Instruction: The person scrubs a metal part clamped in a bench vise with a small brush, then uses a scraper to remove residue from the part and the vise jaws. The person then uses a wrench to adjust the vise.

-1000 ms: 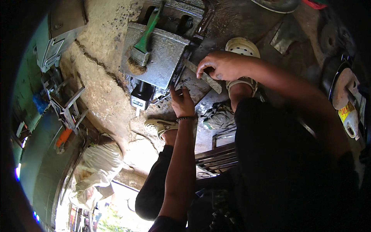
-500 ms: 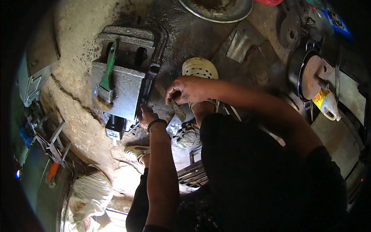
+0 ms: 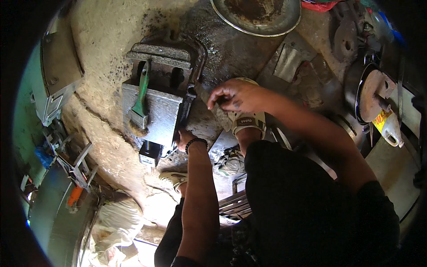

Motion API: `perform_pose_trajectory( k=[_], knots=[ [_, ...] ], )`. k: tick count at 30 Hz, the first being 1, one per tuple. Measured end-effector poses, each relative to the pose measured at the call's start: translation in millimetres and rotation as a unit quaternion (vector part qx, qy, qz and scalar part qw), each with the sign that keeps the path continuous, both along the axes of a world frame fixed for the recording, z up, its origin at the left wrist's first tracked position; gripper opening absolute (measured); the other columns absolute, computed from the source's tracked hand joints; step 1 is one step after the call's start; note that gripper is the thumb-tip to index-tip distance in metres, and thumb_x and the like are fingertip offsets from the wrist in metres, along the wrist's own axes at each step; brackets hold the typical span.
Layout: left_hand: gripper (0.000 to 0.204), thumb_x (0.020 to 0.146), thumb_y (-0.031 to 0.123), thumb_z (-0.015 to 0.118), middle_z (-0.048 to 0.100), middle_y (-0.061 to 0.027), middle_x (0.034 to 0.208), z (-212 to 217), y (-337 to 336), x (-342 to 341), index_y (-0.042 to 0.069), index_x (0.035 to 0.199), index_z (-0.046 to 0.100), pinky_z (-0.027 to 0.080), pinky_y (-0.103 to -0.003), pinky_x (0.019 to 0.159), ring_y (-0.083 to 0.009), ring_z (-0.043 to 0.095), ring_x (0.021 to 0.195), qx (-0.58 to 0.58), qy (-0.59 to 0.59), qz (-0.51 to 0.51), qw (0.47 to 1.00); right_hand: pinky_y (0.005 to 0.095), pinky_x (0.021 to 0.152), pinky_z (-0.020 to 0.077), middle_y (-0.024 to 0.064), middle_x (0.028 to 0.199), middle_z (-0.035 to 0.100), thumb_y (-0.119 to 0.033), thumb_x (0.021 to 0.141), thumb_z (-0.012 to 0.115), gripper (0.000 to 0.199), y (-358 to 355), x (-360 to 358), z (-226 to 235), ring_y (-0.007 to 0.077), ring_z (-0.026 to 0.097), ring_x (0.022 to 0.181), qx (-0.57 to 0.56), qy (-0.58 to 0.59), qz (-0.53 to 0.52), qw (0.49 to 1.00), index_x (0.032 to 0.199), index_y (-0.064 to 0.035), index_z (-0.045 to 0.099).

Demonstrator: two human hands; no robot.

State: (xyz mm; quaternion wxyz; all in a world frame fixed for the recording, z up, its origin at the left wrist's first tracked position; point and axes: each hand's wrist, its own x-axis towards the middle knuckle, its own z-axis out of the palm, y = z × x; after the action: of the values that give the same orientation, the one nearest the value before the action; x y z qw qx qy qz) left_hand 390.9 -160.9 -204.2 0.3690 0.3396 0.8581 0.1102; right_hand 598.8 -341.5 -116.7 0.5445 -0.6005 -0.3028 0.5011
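A heavy grey machine vise (image 3: pixel 155 104) sits on the floor, its screw end toward me. Across its top lies a paintbrush (image 3: pixel 141 95) with a green handle, bristles toward me. My left hand (image 3: pixel 183 139) rests at the vise's lower right edge, its fingers mostly hidden against the metal. To the right, over my shoe (image 3: pixel 248 120), my right hand (image 3: pixel 235 95) has curled fingers closed around a narrow flat strip (image 3: pixel 222 118), which is blurred. The strip slants beside the vise, its middle covered by the fingers.
A round metal pan (image 3: pixel 262 29) lies at the far side. Flat metal sheets (image 3: pixel 289 62) lie beyond my right hand. At right are a dark round pan (image 3: pixel 356 91) and a white bottle with a yellow label (image 3: pixel 390 129). Crumpled cloth (image 3: pixel 231 161) lies near my foot.
The whole view has shifted, so the scene sits further right and lower. My right hand has moved slightly away from me with the strip. My left hand stays at the vise's edge.
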Motion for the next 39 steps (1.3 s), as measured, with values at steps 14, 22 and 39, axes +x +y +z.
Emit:
perform_pose_trajectory(
  k=[14, 22, 39],
  knots=[
    [0.023, 0.089, 0.025, 0.072, 0.051, 0.0003, 0.064, 18.1, -5.5, -21.6, 0.015, 0.082, 0.053, 0.031, -0.024, 0.040, -0.0108, 0.040, 0.044, -0.021, -0.204, -0.025, 0.978, 0.0308, 0.065, 0.0430, 0.0042, 0.079, 0.055, -0.014, 0.098, 0.063, 0.013, -4.9, 69.1, -3.0, 0.0144, 0.049, 0.068, -0.023, -0.195, -0.344, 0.918, 0.103, -0.0039, 0.056],
    [0.031, 0.087, 0.032, 0.073, 0.066, -0.0061, 0.075, 35.4, -29.3, -53.9, 0.002, 0.085, 0.066, 0.046, -0.029, 0.055, -0.0146, 0.064, 0.065, -0.033, -0.132, -0.368, 0.920, 0.0305, 0.058, 0.0462, 0.0121, 0.080, 0.067, -0.018, 0.096, 0.068, 0.018, 38.7, 112.3, -4.9, 0.0179, 0.058, 0.063, -0.015, -0.348, -0.361, 0.865, 0.095, -0.0003, 0.064],
    [0.023, 0.090, 0.027, 0.068, 0.075, -0.0142, 0.093, 74.9, -8.3, -107.7, 0.005, 0.097, 0.075, 0.058, -0.038, 0.068, -0.0283, 0.073, 0.076, 0.028, 0.041, -0.639, 0.768, 0.0456, 0.060, 0.0491, 0.0217, 0.069, 0.061, -0.015, 0.087, 0.064, 0.014, 90.9, 129.6, -35.8, 0.0352, 0.062, 0.062, -0.063, -0.363, -0.203, 0.907, 0.097, -0.0063, 0.067]
  ],
)
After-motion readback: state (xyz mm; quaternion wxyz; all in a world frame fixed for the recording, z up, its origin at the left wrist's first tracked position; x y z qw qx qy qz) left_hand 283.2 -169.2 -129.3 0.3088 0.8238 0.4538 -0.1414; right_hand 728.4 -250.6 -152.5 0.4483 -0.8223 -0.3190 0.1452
